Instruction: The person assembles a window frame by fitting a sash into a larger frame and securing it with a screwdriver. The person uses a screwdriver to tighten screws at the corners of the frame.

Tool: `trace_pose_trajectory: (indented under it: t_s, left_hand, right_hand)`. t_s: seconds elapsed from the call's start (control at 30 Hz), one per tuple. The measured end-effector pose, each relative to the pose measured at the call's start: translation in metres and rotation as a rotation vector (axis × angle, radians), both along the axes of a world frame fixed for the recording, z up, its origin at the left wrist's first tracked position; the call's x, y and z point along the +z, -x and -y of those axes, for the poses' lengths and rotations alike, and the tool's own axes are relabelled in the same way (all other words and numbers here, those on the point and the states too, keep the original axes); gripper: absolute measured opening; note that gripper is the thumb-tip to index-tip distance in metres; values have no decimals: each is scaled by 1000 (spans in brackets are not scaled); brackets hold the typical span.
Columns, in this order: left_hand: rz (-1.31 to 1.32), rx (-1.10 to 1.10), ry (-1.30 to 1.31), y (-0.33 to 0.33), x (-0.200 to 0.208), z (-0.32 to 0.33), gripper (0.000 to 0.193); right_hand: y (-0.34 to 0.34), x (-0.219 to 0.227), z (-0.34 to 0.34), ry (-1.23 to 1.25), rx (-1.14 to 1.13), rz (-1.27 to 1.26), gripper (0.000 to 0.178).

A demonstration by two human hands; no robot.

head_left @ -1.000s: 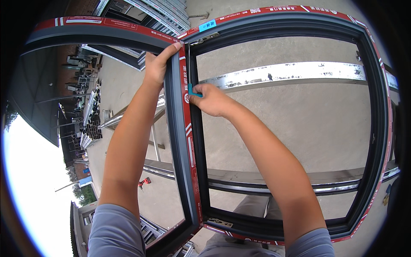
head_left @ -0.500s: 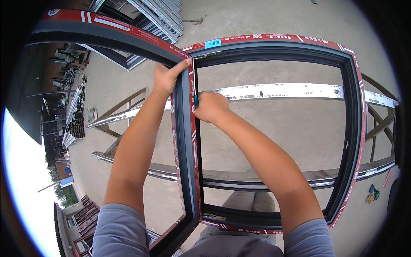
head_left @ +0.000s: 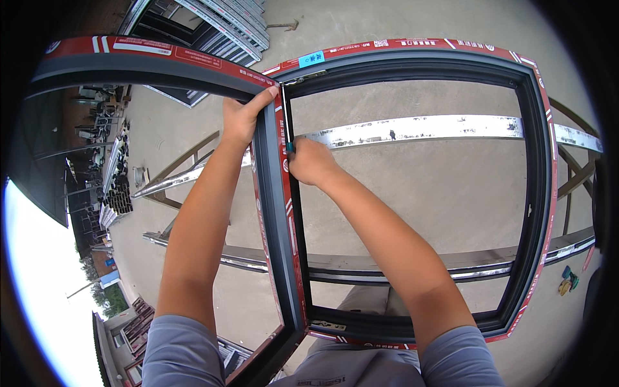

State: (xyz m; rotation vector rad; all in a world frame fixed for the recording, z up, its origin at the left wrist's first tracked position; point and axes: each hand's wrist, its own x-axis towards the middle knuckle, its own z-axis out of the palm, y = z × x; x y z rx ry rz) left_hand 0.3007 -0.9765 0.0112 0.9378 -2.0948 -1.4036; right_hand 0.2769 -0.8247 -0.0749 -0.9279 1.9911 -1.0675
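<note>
A dark grey window sash (head_left: 277, 213) with red protective tape stands swung up at the left side of a matching window frame (head_left: 538, 193). A metal hinge (head_left: 306, 77) joins them near the top, and another metal fitting (head_left: 327, 324) sits at the lower corner. My left hand (head_left: 244, 117) is closed around the sash's upper corner, thumb on the red tape. Inside the opening, my right hand (head_left: 313, 161) is closed against the sash's edge. A small teal object (head_left: 290, 148) shows at its fingers; most of it is hidden.
The frame lies on two metal rails (head_left: 419, 128) of a trestle stand with crossed legs (head_left: 574, 180). A blue label (head_left: 311, 59) is stuck on the frame. Stacked profiles (head_left: 225, 29) lean at the far left. Small coloured items (head_left: 567, 282) lie on the floor at right.
The sash's far left end sits lower in the picture, and its hinged corner has shifted slightly left and up. Both hands moved slightly left with it, keeping their grips.
</note>
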Motion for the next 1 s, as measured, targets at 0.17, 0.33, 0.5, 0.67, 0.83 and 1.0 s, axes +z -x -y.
trace_pose_trajectory:
  t_s: [0.17, 0.33, 0.5, 0.67, 0.83, 1.0]
  left_hand:
    - [20, 21, -20, 0, -1, 0, 38]
    - [49, 39, -28, 0, -3, 2, 45]
    - [73, 60, -24, -1, -4, 4, 56]
    - [99, 50, -62, -1, -2, 3, 55]
    - [76, 60, -47, -2, -3, 3, 54]
    - [76, 37, 10, -2, -6, 5, 48]
  right_hand:
    - [-3, 4, -12, 66, 74, -93, 24]
    - [4, 6, -19, 71, 44, 159, 37]
    - [14, -2, -18, 123, 88, 222, 48]
    - [17, -4, -20, 145, 109, 239, 50]
    - [18, -2, -21, 151, 80, 235, 49]
    - [21, -8, -21, 137, 84, 330, 49]
